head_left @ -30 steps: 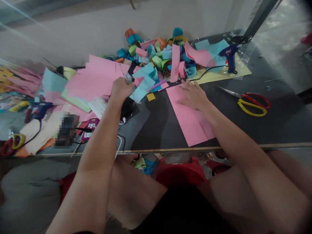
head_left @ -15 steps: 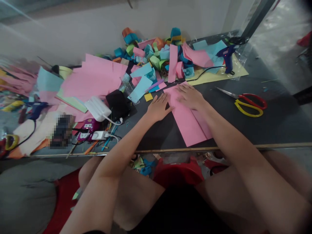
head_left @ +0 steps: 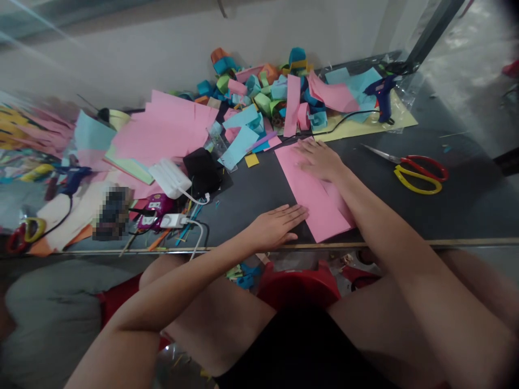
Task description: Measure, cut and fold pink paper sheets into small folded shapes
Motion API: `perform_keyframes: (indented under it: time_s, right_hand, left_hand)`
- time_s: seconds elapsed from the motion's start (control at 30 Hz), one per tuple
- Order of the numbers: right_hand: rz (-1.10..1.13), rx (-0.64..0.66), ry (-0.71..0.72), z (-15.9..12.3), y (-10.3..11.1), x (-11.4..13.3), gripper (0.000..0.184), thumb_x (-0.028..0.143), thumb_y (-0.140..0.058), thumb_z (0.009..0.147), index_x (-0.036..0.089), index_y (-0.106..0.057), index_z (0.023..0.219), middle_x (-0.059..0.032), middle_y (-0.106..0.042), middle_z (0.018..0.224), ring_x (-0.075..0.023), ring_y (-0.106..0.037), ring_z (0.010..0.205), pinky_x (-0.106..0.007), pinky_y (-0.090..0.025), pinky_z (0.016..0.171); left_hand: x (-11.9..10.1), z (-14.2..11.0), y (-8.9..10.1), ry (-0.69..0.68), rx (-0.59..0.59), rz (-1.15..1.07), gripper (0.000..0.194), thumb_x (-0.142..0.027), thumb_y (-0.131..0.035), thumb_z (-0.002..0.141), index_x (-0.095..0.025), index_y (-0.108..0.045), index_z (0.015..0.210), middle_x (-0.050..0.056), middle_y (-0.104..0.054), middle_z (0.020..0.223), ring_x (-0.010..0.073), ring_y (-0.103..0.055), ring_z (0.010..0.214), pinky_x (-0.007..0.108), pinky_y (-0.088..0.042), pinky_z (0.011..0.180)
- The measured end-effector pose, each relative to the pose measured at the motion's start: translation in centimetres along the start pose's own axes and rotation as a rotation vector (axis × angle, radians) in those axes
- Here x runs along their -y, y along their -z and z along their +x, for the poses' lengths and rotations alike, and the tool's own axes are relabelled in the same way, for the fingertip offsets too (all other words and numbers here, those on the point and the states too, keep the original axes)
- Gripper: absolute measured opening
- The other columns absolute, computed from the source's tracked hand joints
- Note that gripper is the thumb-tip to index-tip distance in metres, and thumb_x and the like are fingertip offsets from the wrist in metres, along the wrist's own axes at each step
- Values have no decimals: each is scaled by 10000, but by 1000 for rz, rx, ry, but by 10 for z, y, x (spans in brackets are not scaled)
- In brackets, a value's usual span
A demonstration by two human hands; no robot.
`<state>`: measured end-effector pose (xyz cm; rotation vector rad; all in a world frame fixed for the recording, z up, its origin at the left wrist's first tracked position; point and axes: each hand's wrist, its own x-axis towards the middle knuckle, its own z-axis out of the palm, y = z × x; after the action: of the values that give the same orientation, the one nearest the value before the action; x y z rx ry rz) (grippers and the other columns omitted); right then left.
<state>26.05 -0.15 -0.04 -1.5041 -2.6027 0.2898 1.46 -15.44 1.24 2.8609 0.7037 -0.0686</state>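
Red plastic shows below you: a stool (head_left: 300, 286) between your legs, near the pale front edge of the dark tabletop (head_left: 247, 197). Your left hand (head_left: 278, 227) lies flat, fingers outstretched, at the near left edge of the pink paper (head_left: 310, 202), which sits slantwise before you; your right hand (head_left: 322, 160) spreads flat over its far part. Scissors (head_left: 419, 174) rest to the right. Farther back, coloured paper pieces (head_left: 262, 102) heap up left of a blue glue gun (head_left: 383, 97), before a pale wall (head_left: 344, 32).
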Motion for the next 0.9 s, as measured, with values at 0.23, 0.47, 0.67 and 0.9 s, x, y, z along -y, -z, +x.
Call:
perform_keyframes:
  time_s: [0.23,0.47,0.67,0.9]
  right_hand:
    - [4,-5,8,1,-2,-2,688,550,-401,1043,273,-358,1671,-16,-231,1774,-313,-207,1646,-540,-154,1354]
    - [51,49,-12,4,1,-4,724,594,-400,1025,294,-334,1681,3,-172,1786,-323,-166,1654,-540,-129,1357]
    - [133,3,1,0,4,-3,769,555,-447,1007,195,-337,1678,-66,-187,1784,-324,-170,1655,-536,-137,1357]
    - [125,-304,-342,-12,9,7,705,560,-505,985,89,-495,1509,-267,-573,1493,-469,-529,1397,-696,-454,1134]
  left_hand:
    - [-20,-6,-8,-149,-48,70,647,-500,-276,1130,-91,-405,1614,119,-453,1664,154,-388,1580,298,-244,1330]
    - [-42,-9,-13,-406,-158,157,465,-202,-305,1125,-108,-606,1467,75,-594,1551,141,-520,1491,270,-332,1300]
    - [-13,9,15,-144,-356,-73,502,-328,-264,1120,-200,-679,1372,67,-745,1369,158,-630,1383,337,-467,1231]
    - [49,73,26,934,-368,-75,1170,-891,-459,865,32,-377,1579,365,-225,1702,586,-68,1606,723,-384,1191]
